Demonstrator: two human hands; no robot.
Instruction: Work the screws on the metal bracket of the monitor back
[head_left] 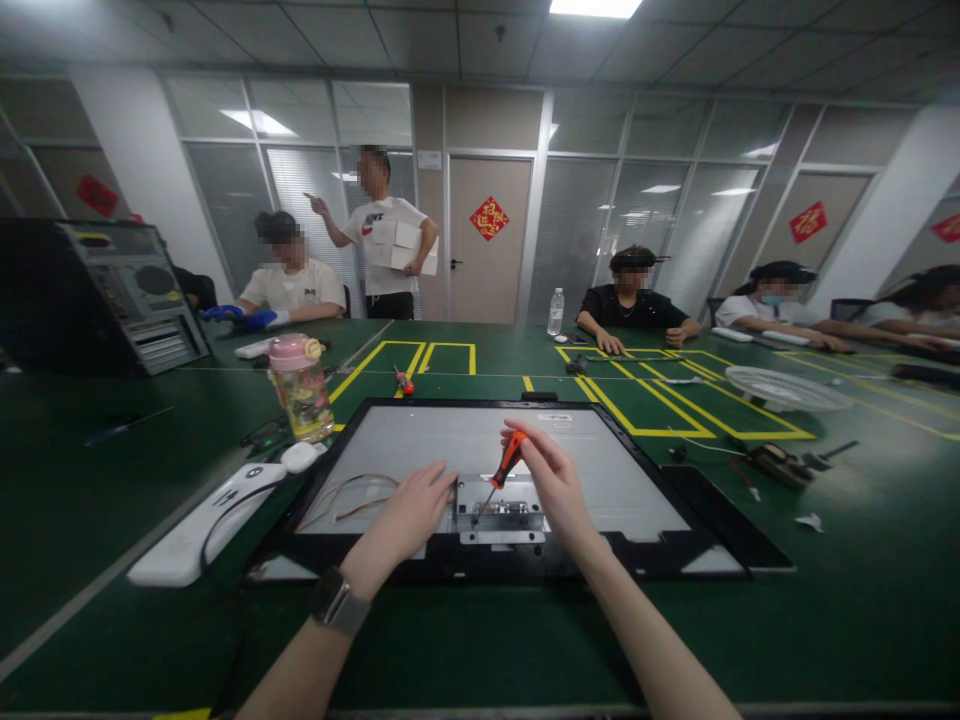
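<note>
A flat panel (600, 480) with a black frame and a grey back lies on the green table. On its middle sits a metal bracket (501, 536). My right hand (553, 480) grips an orange and black screwdriver (510, 460), tilted with its tip down at the left part of the bracket. The fingers of my left hand (415, 508) are stretched out and rest on the panel at the bracket's left edge. Thin wires (360, 480) lie on the panel to the left of that hand.
At the left are a white power strip (202, 530), a pink-lidded bottle (301, 390) and a computer case (150, 300). A black slab (724, 515) and a tool (780, 462) lie at the right. A red screwdriver (404, 381) lies beyond the panel. Several people are around the table.
</note>
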